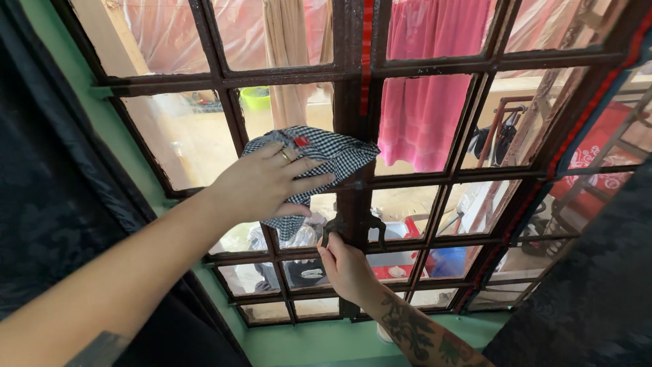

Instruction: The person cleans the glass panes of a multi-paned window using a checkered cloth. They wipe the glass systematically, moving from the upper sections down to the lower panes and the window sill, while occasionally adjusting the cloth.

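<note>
My left hand lies spread flat over a black-and-white checked cloth, pressing it against the window, with a ring showing on one finger. The cloth bunches under my palm; one corner sticks out to the right of my fingers, across the thick centre post, and another part hangs down just below the hand.

My right hand sits below and a little to the right of the left. Its fingertips are pinched shut around a dark metal latch at the foot of the centre post. A second latch piece of the same kind sits just to the right of it, untouched.

Dark, worn bars split the window into many small panes, and they run straight through the space between my two hands, so the cloth lies partly on glass and partly on a bar.

Beyond the glass, up and to the right of my left hand, a bright pink towel hangs down, with a beige cloth hanging directly above the left hand. A small green bowl sits just above the cloth, outside. Blue and red things lie below right of my right hand, too blurred by the glass to name.

Dark curtains hang on both sides, the left one close behind my left forearm. A green wall runs under the window, beneath my right wrist.
</note>
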